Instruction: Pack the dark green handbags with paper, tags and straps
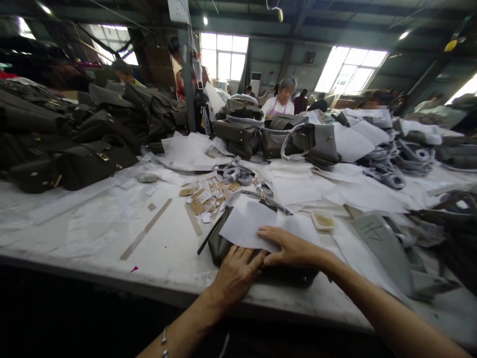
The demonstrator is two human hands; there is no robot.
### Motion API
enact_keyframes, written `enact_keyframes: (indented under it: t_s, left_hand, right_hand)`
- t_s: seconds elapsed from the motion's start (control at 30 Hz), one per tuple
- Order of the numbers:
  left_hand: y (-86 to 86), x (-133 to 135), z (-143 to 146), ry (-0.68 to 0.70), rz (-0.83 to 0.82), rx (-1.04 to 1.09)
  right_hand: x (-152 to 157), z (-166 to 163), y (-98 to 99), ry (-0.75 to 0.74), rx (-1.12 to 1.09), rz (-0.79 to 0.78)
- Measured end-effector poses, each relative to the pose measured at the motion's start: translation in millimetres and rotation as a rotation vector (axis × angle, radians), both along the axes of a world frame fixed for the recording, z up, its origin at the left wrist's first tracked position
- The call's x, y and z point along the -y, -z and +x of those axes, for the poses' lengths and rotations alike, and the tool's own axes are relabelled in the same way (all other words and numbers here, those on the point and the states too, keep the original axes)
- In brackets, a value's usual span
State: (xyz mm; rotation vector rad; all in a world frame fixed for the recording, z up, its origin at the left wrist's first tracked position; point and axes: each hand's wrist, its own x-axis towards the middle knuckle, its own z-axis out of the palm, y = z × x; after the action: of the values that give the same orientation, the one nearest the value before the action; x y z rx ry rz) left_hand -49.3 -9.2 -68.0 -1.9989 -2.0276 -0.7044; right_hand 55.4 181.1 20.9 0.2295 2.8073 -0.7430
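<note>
A dark grey-green leather bag [219,243] lies flat near the front edge of the white worktable [112,233]. A sheet of white paper [246,221] covers its upper part. My left hand [236,276] rests flat on the bag's near side, fingers stretched out and touching the paper's lower edge. My right hand [290,248] lies on the paper and bag with fingers extended toward the left, pressing the sheet down. Neither hand grips anything that I can see.
A pile of small paper tags [206,196] lies beyond the bag. A shallow tray [323,219] sits to the right. Dark handbags [89,159] are stacked left; grey bags [261,134] and white sheets fill the back. Thin strips [147,228] lie left. People work behind.
</note>
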Motion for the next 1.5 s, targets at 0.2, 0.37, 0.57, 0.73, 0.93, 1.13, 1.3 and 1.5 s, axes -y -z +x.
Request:
enact_keyframes:
  t_s: [0.2, 0.37, 0.57, 0.73, 0.93, 1.13, 1.3, 1.5]
  left_hand:
    - [6.4, 21, 1, -0.035, -0.045, -0.144]
    - [8.0, 19, 4, -0.041, -0.063, -0.137]
    - [10.9, 15, 7, -0.045, 0.030, -0.136]
    - [6.2, 20, 5, 0.043, 0.126, -0.092]
    - [-35.1, 46, 9, 0.112, 0.312, 0.145]
    - [-88.4, 5, -2, 0.185, 0.126, 0.189]
    - [-56.7, -42, -28, 0.014, -0.305, 0.231]
    - [-26.9, -42, -21, -0.150, -0.249, 0.220]
  right_hand:
    - [-4, 8, -5.1, 0.130, -0.111, -0.061]
    - [22, 13, -32.2, 0.150, -0.211, -0.103]
    - [51, 21, -5.0, -0.034, -0.129, 0.101]
    - [56, 22, 8.3, -0.060, -0.072, 0.161]
    - [60, 27, 19.5, -0.028, -0.119, 0.144]
    - [53, 30, 21.6, -0.037, -0.282, -0.057]
    - [28, 24, 21.6, 0.226, -0.348, -0.385]
    - [17, 14, 32.9, 0.397, -0.428, -0.224]
